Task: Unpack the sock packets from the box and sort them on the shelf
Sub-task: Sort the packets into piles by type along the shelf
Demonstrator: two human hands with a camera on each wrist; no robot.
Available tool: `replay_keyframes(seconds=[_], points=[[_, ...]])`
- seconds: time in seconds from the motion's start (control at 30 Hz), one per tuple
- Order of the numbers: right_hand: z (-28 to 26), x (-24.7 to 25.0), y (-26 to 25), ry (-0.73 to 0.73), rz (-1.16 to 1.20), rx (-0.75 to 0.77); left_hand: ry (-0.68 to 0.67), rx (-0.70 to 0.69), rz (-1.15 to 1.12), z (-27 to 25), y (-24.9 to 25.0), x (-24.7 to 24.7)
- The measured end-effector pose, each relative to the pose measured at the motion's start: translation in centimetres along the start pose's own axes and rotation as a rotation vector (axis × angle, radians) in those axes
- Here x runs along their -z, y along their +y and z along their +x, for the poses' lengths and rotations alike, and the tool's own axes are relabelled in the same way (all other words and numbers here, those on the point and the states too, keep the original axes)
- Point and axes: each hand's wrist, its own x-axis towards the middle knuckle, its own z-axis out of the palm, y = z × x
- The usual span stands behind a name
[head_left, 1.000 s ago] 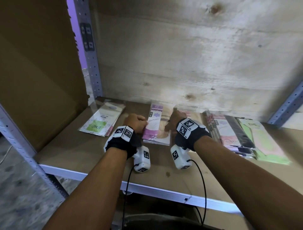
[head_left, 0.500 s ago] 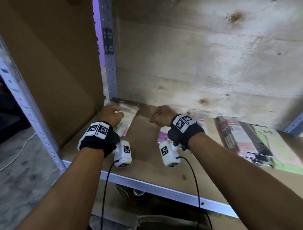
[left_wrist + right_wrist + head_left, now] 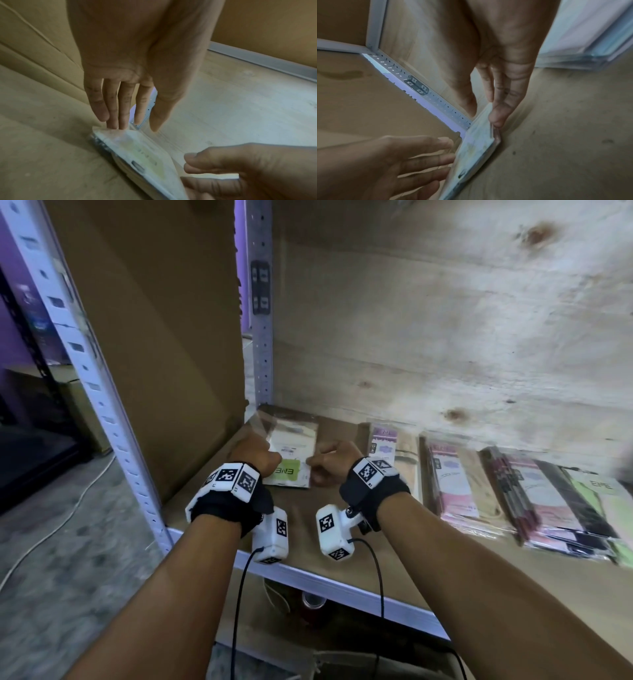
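Observation:
A white sock packet with a green label (image 3: 293,446) lies flat in the far left corner of the shelf (image 3: 308,518). My left hand (image 3: 251,451) stands at its left edge and my right hand (image 3: 334,462) at its right edge. In the left wrist view my left hand (image 3: 133,125) has straight fingers, and their tips touch the packet (image 3: 142,152). In the right wrist view my right hand (image 3: 484,116) also has straight fingers, pressed against the packet's (image 3: 476,148) side. Neither hand curls round it.
Further right along the shelf lie a purple-and-beige packet stack (image 3: 394,453), a pink stack (image 3: 455,484), a dark-and-pink stack (image 3: 534,501) and a light green packet (image 3: 603,494). A cardboard panel (image 3: 154,337) closes the left side, beside a metal upright (image 3: 260,302). A wooden board (image 3: 445,337) forms the back.
Both hands have moved left along the shelf, from the purple-and-beige stack to the white-and-green packet in the corner. The head view has swung left with them.

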Motion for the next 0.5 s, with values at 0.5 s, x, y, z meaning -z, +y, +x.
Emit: replay_keyframes(seconds=[0.5], points=[[-6.3,6.8,-1.8,0.056,0.348,0.132,-0.104,-0.140,-0.581,-0.5,0.8,0.6]])
